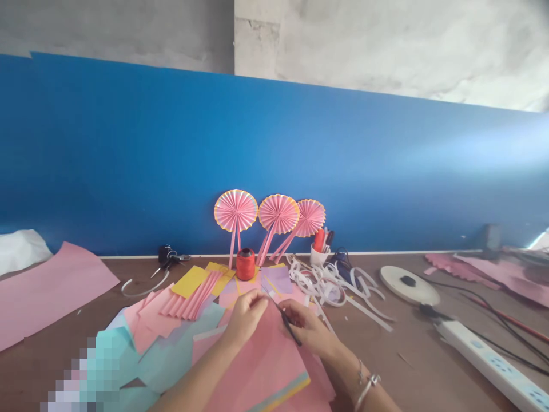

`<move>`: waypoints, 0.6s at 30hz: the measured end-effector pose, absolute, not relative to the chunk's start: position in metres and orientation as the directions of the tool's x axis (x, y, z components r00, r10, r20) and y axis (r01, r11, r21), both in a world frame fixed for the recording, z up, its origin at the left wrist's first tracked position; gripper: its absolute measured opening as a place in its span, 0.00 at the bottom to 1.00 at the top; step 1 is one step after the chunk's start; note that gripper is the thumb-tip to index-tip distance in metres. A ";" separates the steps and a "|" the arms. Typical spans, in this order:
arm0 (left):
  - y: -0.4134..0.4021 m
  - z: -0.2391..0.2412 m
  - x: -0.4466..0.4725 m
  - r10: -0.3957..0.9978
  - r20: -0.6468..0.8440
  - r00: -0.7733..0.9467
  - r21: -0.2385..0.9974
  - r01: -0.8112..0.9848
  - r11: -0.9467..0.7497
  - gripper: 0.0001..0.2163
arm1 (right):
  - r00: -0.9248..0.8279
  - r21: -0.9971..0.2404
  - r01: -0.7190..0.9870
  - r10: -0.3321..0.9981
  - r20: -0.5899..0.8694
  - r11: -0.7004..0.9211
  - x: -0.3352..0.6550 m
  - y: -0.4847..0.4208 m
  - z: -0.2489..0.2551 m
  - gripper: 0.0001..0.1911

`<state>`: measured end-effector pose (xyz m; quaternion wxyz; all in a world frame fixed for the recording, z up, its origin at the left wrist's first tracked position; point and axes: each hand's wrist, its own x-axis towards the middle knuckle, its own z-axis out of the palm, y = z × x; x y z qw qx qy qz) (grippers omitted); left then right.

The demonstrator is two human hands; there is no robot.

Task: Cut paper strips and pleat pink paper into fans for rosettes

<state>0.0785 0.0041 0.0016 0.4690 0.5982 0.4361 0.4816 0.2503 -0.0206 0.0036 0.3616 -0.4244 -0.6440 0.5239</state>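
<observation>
My left hand (245,316) is closed in a pinch on the far edge of a pink paper sheet (261,366) that lies on a stack of pink, yellow and teal sheets. My right hand (309,332) is closed around a thin dark tool (286,321), perhaps scissors or a pen, whose tip points at the paper's edge between both hands. A pleated pink paper (193,297) lies just left of my left hand. An orange thread spool (245,264) stands beyond the hands.
Three pink paper fans (274,214) lean on the blue wall. White paper strips (330,286), a white cup with pens (318,252), a white round disc (407,284), a power strip (489,360) and cables lie right. Scissors (169,260) and a large pink sheet (43,286) lie left.
</observation>
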 end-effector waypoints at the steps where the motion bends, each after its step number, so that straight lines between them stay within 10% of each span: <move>1: 0.004 0.002 0.078 0.974 0.164 0.156 0.982 0.070 -0.176 0.08 | -0.370 -0.979 0.176 0.929 0.034 0.106 0.249 -0.021 0.003 0.11; 18: 0.004 0.005 0.076 0.975 0.163 0.154 0.982 0.073 -0.176 0.09 | -0.316 -0.982 0.141 0.946 0.074 0.124 0.245 -0.020 -0.011 0.10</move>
